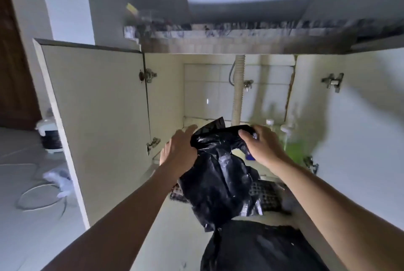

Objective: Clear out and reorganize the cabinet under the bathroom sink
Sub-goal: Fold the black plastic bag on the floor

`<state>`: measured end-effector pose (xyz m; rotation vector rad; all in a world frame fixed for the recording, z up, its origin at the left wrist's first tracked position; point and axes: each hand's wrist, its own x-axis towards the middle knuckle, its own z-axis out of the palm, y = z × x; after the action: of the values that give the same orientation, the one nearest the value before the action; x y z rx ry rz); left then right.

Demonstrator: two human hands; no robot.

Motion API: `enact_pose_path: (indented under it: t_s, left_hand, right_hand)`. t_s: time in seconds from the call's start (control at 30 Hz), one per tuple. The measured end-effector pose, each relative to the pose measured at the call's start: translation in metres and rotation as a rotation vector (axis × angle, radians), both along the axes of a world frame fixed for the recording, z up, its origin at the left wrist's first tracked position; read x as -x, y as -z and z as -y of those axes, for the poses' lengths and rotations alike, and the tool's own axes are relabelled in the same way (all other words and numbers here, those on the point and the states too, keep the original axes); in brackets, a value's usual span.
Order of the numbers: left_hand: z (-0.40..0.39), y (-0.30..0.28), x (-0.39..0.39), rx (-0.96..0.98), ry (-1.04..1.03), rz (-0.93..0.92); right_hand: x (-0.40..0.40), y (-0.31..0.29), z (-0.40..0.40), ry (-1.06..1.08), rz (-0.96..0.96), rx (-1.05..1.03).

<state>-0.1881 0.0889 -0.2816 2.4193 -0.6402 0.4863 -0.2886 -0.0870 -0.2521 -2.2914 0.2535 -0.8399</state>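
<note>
Cabinet (166, 95) under the bathroom sink fills the middle of the frame with both doors swung wide, and you are partway through the clearing-out step, lifting a black plastic bag (216, 181) at the front of the opening. Your right hand (260, 144) pinches the gathered top of the bag, thumb over the crumpled plastic. Your left hand (178, 149) lies flat against the bag's left side, fingers straight and steadying instead of gripping. The bag hangs between your hands, bulging, so it seems to hold something, though what is inside is hidden.

Behind the bag, right of centre, two clear bottles with white caps (276, 128) and a green container (295, 150) sit on the cabinet floor, blurred. A small blue object (249, 156) shows just under your right thumb; you cannot tell what it is. A corrugated drain hose (238, 89) runs down the tiled back wall. A dark grid mat (267, 194) lies under the bag at the cabinet front.

Your next move, as a judgement, calls for drawing the bag out towards you and setting it aside on the floor, keeping the neck gathered so nothing spills, then reaching back for the bottles at the right
</note>
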Motion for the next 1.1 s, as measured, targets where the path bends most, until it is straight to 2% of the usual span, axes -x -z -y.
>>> enact_pose_path:
  t_s: [0.07,0.17,0.23,0.3,0.37,0.43,0.57,0.67,0.73,0.83,0.9,1.0,1.1]
  left_hand:
    - [0.017,-0.002,0.017,0.067,0.076,0.020]
    - [0.042,0.014,0.030,-0.004,0.126,0.036]
    - [0.054,0.026,0.034,-0.038,0.156,0.037]
    - [0.066,0.031,0.042,-0.081,0.296,0.042]
    - [0.075,0.030,0.056,-0.075,0.507,-0.063]
    - [0.085,0.028,0.069,-0.045,0.601,-0.238]
    - [0.089,0.029,0.067,0.065,0.479,-0.361]
    - [0.079,0.023,0.058,0.139,0.480,-0.457]
    - [0.067,0.019,0.054,0.149,0.530,-0.497]
    - [0.054,0.021,0.046,0.064,0.588,-0.478]
    - [0.049,0.026,0.042,0.006,0.618,-0.442]
    - [0.044,0.024,0.040,0.000,0.616,-0.464]
    - [0.043,0.026,0.033,-0.007,0.488,-0.329]
  right_hand:
    - [0.019,-0.012,0.014,0.016,0.076,-0.095]
    - [0.044,-0.003,0.034,0.024,0.090,-0.218]
    - [0.057,0.011,0.047,0.048,0.029,-0.197]
    - [0.065,0.020,0.054,0.070,0.011,-0.163]
    - [0.068,0.022,0.054,0.057,0.005,-0.137]
    - [0.069,0.016,0.045,0.003,0.009,-0.117]
    - [0.068,0.011,0.025,-0.144,0.008,-0.097]
    - [0.068,0.015,0.029,-0.314,-0.047,-0.160]
    - [0.070,0.020,0.039,-0.304,-0.176,-0.052]
    - [0.071,0.035,0.053,-0.112,-0.399,0.408]
    - [0.068,0.047,0.059,-0.020,-0.573,0.613]
    - [0.067,0.057,0.063,-0.006,-0.708,0.627]
    - [0.067,0.059,0.071,0.077,-0.602,0.658]
